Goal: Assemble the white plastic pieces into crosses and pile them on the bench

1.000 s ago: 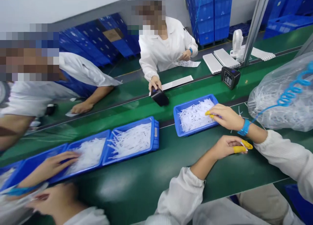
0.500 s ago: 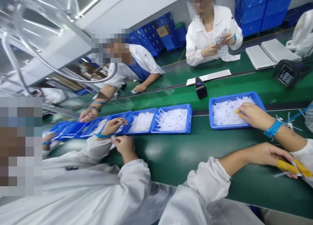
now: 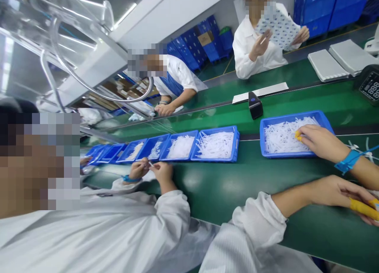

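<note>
My right hand (image 3: 322,142), a blue band round its wrist, reaches into a blue tray (image 3: 296,156) of thin white strips (image 3: 278,135). Its fingertips, in yellow finger covers, are pinched together at the strips; what lies between them is hidden. Nearer to me, my left hand (image 3: 340,192) hovers low over the green table, cut off by the right edge of the view. Yellow covers on its thumb and finger close on a small pale piece (image 3: 377,206), of which only a sliver shows.
Left of my tray stands a row of blue trays (image 3: 215,160) with white parts. A co-worker's hands (image 3: 162,172) work beside them. A black device (image 3: 255,105) and white ribbed strips (image 3: 272,90) lie beyond. Two more people (image 3: 174,77) stand across the green table (image 3: 213,194).
The view has shifted, so things sit farther right. The neighbour's hand has left the trays and meets the other hand. One person opposite has drawn an arm back; another has raised a patterned sheet.
</note>
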`<state>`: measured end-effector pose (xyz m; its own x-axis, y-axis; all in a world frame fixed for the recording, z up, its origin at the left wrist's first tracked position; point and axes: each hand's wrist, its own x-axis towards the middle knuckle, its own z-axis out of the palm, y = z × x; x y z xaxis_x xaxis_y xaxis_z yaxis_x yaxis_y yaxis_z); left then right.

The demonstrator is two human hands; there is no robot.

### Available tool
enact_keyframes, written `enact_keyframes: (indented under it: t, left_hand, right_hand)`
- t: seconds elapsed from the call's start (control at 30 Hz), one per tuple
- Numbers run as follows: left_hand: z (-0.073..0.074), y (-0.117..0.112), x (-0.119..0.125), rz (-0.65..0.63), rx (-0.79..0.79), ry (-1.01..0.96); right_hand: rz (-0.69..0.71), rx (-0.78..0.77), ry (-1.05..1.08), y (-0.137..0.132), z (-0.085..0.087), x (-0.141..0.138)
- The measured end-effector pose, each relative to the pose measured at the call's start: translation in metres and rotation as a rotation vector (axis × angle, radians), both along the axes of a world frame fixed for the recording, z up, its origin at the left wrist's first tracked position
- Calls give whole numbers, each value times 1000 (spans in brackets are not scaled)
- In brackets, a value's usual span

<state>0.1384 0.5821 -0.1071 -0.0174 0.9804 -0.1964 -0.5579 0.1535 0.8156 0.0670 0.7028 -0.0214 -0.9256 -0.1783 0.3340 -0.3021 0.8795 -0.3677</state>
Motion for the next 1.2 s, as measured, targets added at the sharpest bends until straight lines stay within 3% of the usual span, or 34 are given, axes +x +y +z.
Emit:
enact_keyframes:
  t: [0.07,0.13,0.27,0.37,0.47,0.53,0.73,0.93,1.2]
  left_hand:
    - [16,-9,-8,90,66,31]
    - [41,-20,-22,223,142,72]
    - [106,-52,-59,510,228,227]
    - [134,-72,-88,762,276,284]
    - [133,-80,-114,1052,266,290]
    - [123,-81,-127,1145,203,257]
    - [102,-84,-140,1113,51,263]
    - [102,-87,-144,1138,-17,274]
    - [107,-84,-140,1150,-10,253]
  right_hand:
    - [-27,-69,-28,-2,6,1]
    - [-76,-180,-66,-4,13,2]
    - [-168,-572,-142,-8,28,3]
    - [-194,-873,-142,-13,33,1]
    - [-84,-1117,-192,-20,32,-4]
    - [-37,-1222,-223,-23,28,-8]
    - [31,-1452,-245,-27,21,-13]
    - [92,-1542,-223,-29,20,-14]
    - [143,-1530,-229,-30,23,-12]
